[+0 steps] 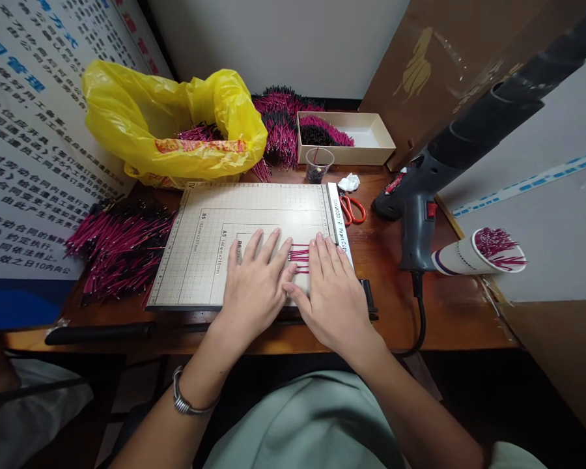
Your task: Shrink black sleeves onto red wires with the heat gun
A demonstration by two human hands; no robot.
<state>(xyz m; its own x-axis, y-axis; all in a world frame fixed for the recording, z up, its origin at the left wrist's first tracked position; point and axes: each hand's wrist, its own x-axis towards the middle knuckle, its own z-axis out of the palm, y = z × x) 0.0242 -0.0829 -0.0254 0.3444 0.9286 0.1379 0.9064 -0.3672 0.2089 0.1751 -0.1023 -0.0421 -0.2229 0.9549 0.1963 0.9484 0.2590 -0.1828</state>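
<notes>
Several short magenta wires (300, 255) lie side by side on the board of a paper cutter (190, 260), showing in the gap between my hands. My left hand (256, 277) rests flat with fingers spread, covering the wires' left ends. On their right ends my right hand (334, 286) lies flat, its fingers close together and stretched toward the white edge strip of the cutter. My right thumb touches or nearly touches my left hand. What sits under both palms is hidden.
A magenta wire pile (127, 244) lies left. Behind stand a yellow bag (176, 156), a box (371, 153) and a plastic cup (319, 166). Red scissors (354, 210), a heat gun (415, 221) and a paper cup of wires (459, 258) are right. The cutter's black handle (100, 333) lies along the front edge.
</notes>
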